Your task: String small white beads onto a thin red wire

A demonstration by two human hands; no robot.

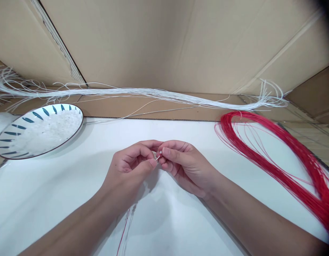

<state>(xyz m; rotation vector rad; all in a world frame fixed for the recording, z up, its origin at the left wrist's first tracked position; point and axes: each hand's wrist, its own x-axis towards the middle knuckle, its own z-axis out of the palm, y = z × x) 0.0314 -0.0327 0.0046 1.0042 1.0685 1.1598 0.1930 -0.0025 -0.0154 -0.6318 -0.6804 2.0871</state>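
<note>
My left hand (129,167) and my right hand (181,163) meet at the middle of the white table (47,192), fingertips touching. Both are closed in a pinch. Between them I see a small white bead (160,152) on the tip of a thin white thread (158,156). The left hand pinches the thread, and the right hand pinches the bead. Thin white and red strands (127,224) trail down from under the left wrist toward the near edge.
A plate (9,137) with blue leaf marks, filled with small white beads, sits at the far left. A long bundle of white threads (153,94) lies along the back. A loop of red threads (287,156) lies at the right. Cardboard walls (180,42) stand behind.
</note>
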